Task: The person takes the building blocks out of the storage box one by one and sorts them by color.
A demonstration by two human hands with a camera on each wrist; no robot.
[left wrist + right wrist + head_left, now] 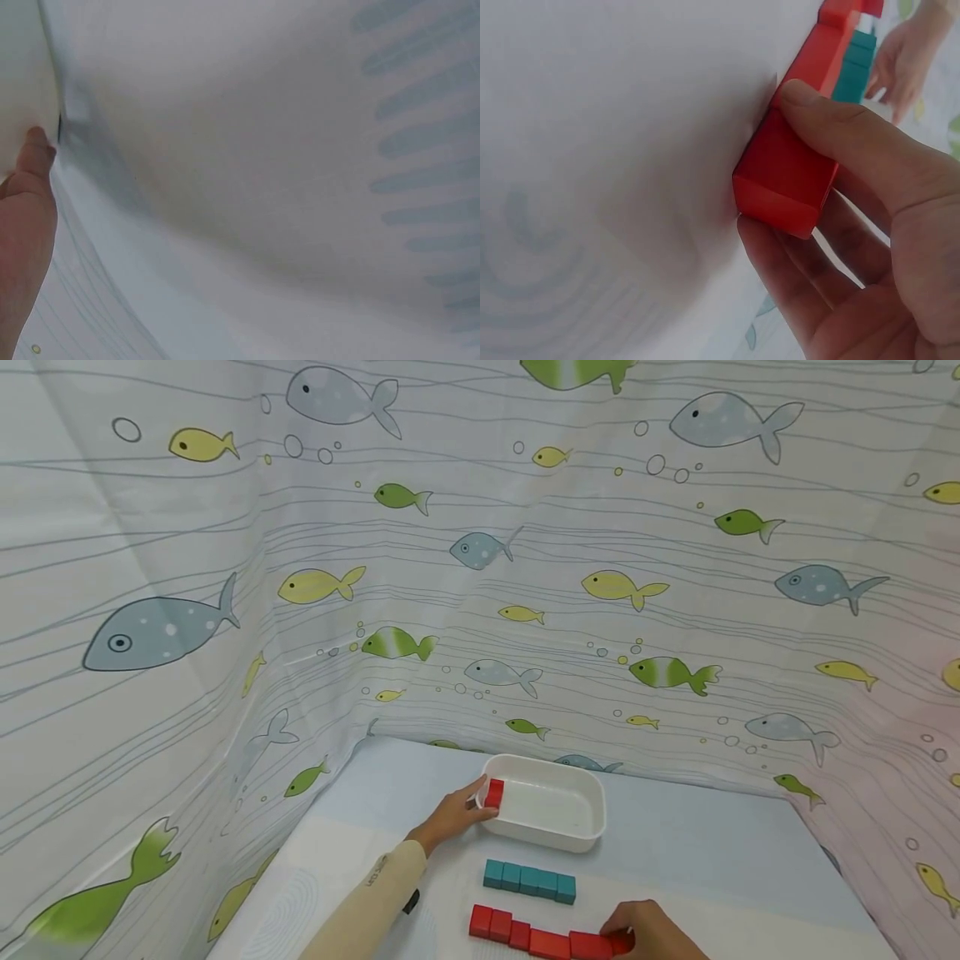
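Note:
My left hand (454, 814) grips the left end of a white plastic bin (592, 814), its thumb by the front wall. In the left wrist view the thumb (34, 161) touches the bin's wall, and the other fingers are mostly hidden. A small red block (494, 794) lies inside the bin at its left end. At the right end of a row of red blocks (550, 942), my right hand (643, 927) pinches the last red block (780, 176) between thumb and fingers. That block stands against its neighbour in the row.
A row of several teal blocks (529, 881) lies between the bin and the red row. A small black object (411, 902) shows beside the left sleeve. Fish-patterned curtain (480, 610) surrounds the white table (712, 852) at the back and sides.

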